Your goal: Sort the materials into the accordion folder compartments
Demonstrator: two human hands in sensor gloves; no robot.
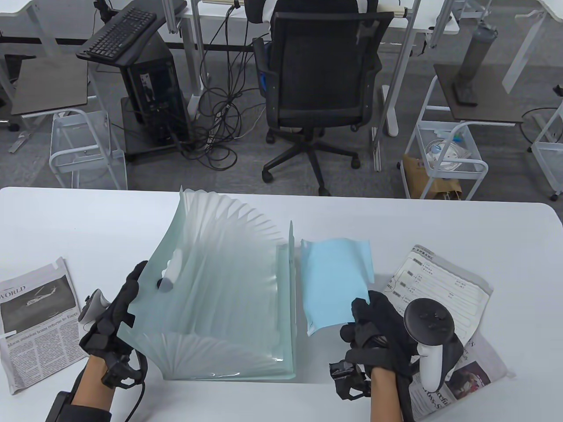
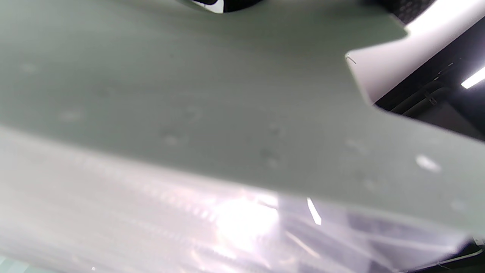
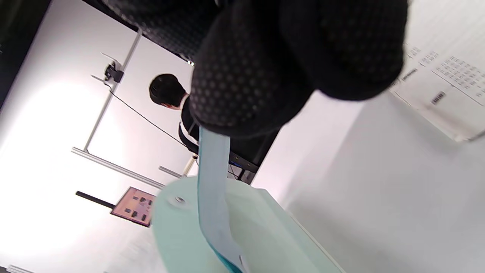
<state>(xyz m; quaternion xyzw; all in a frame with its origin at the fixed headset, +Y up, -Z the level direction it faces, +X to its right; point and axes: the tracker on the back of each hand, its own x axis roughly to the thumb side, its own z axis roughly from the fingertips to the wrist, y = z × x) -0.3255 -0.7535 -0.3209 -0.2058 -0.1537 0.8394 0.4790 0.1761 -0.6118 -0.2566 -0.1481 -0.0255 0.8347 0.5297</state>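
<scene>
In the table view the right hand (image 1: 378, 325) pinches a curling blue sheet (image 1: 336, 281) by its near corner just right of the fanned-open folder (image 1: 220, 285), so the limp sheet could buckle against the folder's end wall or slip into the wrong pocket; the left hand (image 1: 112, 316) holds the folder's left flap, fingers curled round its edge. The left wrist view shows only that flap (image 2: 227, 113) close up and blurred, no fingers. The right wrist view has the fingertips (image 3: 242, 87) clamped on the sheet's (image 3: 214, 182) edge above the folder (image 3: 261, 231).

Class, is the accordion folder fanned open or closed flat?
Fanned open: the accordion folder shows spread pleated pockets, its front flap pulled back by the left hand.
</scene>
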